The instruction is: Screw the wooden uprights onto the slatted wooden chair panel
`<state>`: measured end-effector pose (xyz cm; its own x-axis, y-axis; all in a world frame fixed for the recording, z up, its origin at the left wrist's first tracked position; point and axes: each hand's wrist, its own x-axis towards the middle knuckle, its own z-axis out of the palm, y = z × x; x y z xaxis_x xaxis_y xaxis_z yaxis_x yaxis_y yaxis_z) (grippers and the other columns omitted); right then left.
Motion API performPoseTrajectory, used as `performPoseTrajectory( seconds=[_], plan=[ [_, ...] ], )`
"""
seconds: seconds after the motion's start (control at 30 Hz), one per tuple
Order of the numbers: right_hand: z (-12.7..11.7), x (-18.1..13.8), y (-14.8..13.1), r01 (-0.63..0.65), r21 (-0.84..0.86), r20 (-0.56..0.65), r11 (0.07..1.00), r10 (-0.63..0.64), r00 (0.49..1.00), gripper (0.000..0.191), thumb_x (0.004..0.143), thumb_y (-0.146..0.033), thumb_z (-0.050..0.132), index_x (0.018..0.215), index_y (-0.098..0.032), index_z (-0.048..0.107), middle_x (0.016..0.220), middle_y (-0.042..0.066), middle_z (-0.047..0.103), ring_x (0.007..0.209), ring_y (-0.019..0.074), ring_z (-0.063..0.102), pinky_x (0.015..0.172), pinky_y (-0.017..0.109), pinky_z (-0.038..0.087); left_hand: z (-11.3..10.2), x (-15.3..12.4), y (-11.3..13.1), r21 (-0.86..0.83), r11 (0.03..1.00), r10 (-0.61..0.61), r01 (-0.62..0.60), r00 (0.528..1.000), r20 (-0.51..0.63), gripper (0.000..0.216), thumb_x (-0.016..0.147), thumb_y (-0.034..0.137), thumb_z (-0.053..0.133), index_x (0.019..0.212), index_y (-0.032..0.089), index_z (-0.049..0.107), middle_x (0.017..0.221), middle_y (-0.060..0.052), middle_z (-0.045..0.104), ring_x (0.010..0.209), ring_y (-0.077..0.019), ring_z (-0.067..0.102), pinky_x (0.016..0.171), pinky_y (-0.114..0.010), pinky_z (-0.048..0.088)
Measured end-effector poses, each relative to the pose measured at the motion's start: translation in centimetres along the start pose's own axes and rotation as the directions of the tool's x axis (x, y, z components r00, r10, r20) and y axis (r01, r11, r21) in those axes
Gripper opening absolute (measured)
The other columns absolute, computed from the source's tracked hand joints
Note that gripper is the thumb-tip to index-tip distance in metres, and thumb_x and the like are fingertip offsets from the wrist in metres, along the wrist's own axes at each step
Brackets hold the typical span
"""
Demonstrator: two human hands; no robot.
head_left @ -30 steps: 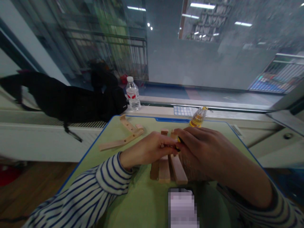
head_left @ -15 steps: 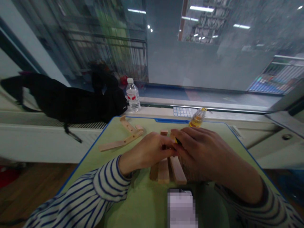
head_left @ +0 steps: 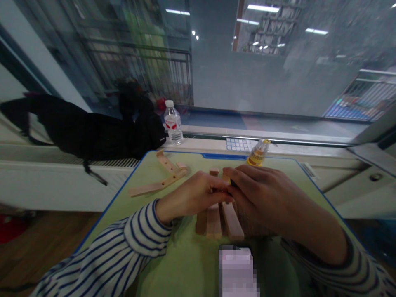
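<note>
Over the middle of the table, my left hand [head_left: 201, 194] and my right hand [head_left: 262, 194] meet fingertip to fingertip. My left thumb and forefinger reach across a wooden strip [head_left: 213, 222] and close at the upper part of a second wooden strip [head_left: 232, 222]; whatever lies between the tips is hidden. My right fingers are curled round a small yellow-and-black tool [head_left: 232, 182], mostly covered by the hand, so its kind does not show. Both strips lie side by side, with their near ends pointing towards me.
Jointed wooden pieces with holes [head_left: 163, 181] lie at the table's left. A yellow-labelled bottle [head_left: 257, 154] stands at the back edge, a water bottle [head_left: 173, 126] on the sill beside a black bag [head_left: 102, 134]. A blurred-out phone-like object [head_left: 237, 272] is near me.
Hardly anything differs. Both hands keep the same place and grip, with only a slight shift of the fingers and of the view.
</note>
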<state>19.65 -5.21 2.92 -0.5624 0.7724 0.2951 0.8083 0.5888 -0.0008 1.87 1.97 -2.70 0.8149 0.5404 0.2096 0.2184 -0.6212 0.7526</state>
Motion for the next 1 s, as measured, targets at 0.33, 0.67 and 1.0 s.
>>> performPoseTrajectory(
  seconds=[0.33, 0.67, 1.0],
  plan=[
    [0.3, -0.2, -0.2, -0.036, -0.131, -0.022, 0.991, 0.033, 0.999, 0.016, 0.091, -0.021, 0.048, 0.106, -0.017, 0.052, 0.088, 0.004, 0.064, 0.074, 0.02, 0.06, 0.061, 0.032, 0.04, 0.0, 0.2, -0.1, -0.068, 0.997, 0.05, -0.049, 0.999, 0.02, 0.014, 0.088, 0.021, 0.057, 0.088, 0.016, 0.07, 0.074, 0.004, 0.064, 0.07, -0.0072, 0.055, 0.063, -0.016, 0.038],
    [0.2, 0.2, -0.6, -0.047, -0.101, -0.002, 0.994, 0.047, 0.999, 0.017, 0.089, -0.019, 0.052, 0.106, -0.018, 0.053, 0.087, 0.002, 0.063, 0.075, 0.0201, 0.061, 0.062, 0.032, 0.041, 0.0, -0.1, 0.6, 0.096, 0.993, -0.065, 0.07, 0.996, -0.054, 0.011, 0.082, 0.025, 0.064, 0.089, 0.023, 0.073, 0.065, 0.006, 0.062, 0.058, -0.0065, 0.052, 0.054, -0.018, 0.033],
    [-1.0, -0.2, 0.1, -0.001, 0.08, 0.034, 0.997, -0.002, 0.999, 0.017, 0.093, -0.023, 0.046, 0.107, -0.018, 0.054, 0.098, 0.004, 0.064, 0.087, 0.0194, 0.061, 0.074, 0.033, 0.045, -0.1, -0.1, 0.8, 0.132, 0.99, -0.041, 0.048, 0.998, -0.055, 0.013, 0.085, 0.027, 0.061, 0.081, 0.019, 0.071, 0.064, 0.006, 0.062, 0.059, -0.007, 0.053, 0.056, -0.018, 0.033]
  ],
)
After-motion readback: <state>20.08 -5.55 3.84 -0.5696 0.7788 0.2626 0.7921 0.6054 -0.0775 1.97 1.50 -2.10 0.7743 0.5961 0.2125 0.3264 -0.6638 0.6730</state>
